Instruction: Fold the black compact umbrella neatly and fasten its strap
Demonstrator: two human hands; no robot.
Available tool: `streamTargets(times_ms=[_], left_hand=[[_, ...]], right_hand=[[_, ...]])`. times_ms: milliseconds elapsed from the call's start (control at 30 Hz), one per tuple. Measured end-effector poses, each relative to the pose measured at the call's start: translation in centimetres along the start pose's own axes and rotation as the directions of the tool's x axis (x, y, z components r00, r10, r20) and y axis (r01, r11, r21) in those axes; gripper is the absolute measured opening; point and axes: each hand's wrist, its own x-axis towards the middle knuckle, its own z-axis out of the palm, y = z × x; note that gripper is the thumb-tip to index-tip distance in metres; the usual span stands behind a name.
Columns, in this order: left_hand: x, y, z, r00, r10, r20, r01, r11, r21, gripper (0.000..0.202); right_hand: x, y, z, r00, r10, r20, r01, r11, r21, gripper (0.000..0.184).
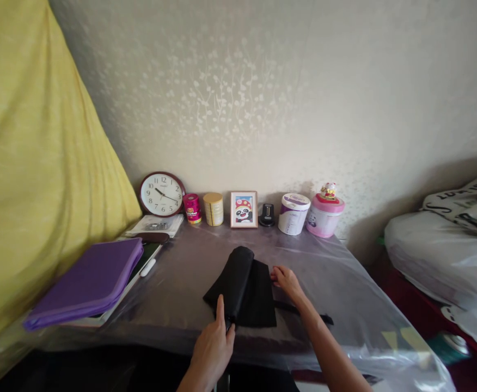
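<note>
A black folding umbrella (238, 288), by the look of it, lies on the table with its cloth partly rolled. One loose panel is spread flat to the right of the roll. My left hand (214, 345) is closed round its near end, the index finger stretched along the cloth and the thumb beside it. At the panel's right edge, my right hand (286, 281) has its fingers curled together, the tips touching the cloth. A thin black strap (287, 308) runs rightward, passing beneath my right forearm.
Clear plastic covers the table (173, 294). A purple folder (87, 277) lies on papers at left. Along the wall stand a clock (162, 194), a pink tin (192, 209), a yellow can (214, 210), a panda picture (244, 210), a black stapler-like item (267, 214) and two tubs (294, 214).
</note>
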Motion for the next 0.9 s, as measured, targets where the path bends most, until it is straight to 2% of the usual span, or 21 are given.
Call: streamTargets(times_ms=[233, 367, 500, 633, 800, 900], left_hand=[[-0.3, 0.2, -0.4, 1.0, 0.008, -0.002, -0.008, 1.0, 0.004, 0.063], [-0.2, 0.3, -0.3, 1.0, 0.003, -0.007, -0.002, 1.0, 0.02, 0.063], [-0.2, 0.2, -0.2, 1.0, -0.001, -0.011, 0.001, 1.0, 0.012, 0.062], [-0.2, 0.2, -0.2, 1.0, 0.012, -0.012, -0.012, 1.0, 0.007, 0.063], [-0.3, 0.2, -0.3, 1.0, 0.0, 0.001, 0.0, 1.0, 0.01, 0.063], [-0.2, 0.2, -0.4, 1.0, -0.007, 0.008, 0.007, 1.0, 0.001, 0.064]], right_hand=[[-2.2, -1.3, 0.7, 0.999, -0.006, 0.052, -0.009, 0.963, 0.268, 0.032], [-2.5, -1.9, 1.2, 0.998, 0.041, 0.048, -0.052, 0.96, 0.276, 0.034], [-2.6, -2.2, 2.2, 0.998, 0.058, 0.033, -0.064, 0.975, 0.213, 0.039], [-2.6, -2.4, 3.0, 0.999, 0.011, -0.048, -0.002, 0.985, 0.175, 0.037], [-2.4, -3.7, 3.6, 0.992, -0.082, -0.099, 0.106, 0.957, 0.268, 0.035], [-2.2, -4.9, 4.3, 0.992, -0.087, -0.086, 0.111, 0.937, 0.332, 0.038]])
